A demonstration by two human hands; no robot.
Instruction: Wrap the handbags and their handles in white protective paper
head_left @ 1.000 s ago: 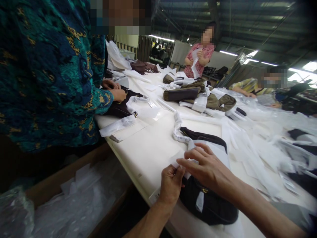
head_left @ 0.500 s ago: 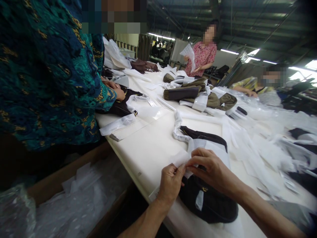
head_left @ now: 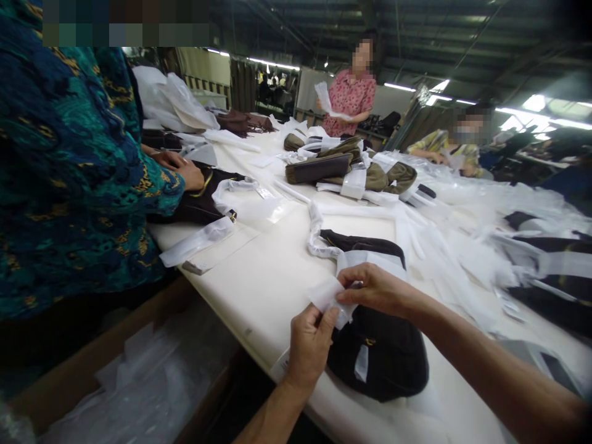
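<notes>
Your left hand (head_left: 309, 345) and right hand (head_left: 375, 288) pinched white wrapping paper (head_left: 325, 292), while the black handbag (head_left: 383, 348) lay lengthwise away from you on the worktop (head_left: 240, 277), beneath your nearer right hand, and your fingertips, meeting half a second earlier, had parted slightly.

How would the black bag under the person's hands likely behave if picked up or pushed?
The black bag would probably give softly rather than stay rigid, since its fabric-like body has rounded edges. Its white-wrapped strap, lying in a loose curve, would likely trail. It seems unlikely to roll, as it lies broad and low on the table.
</notes>
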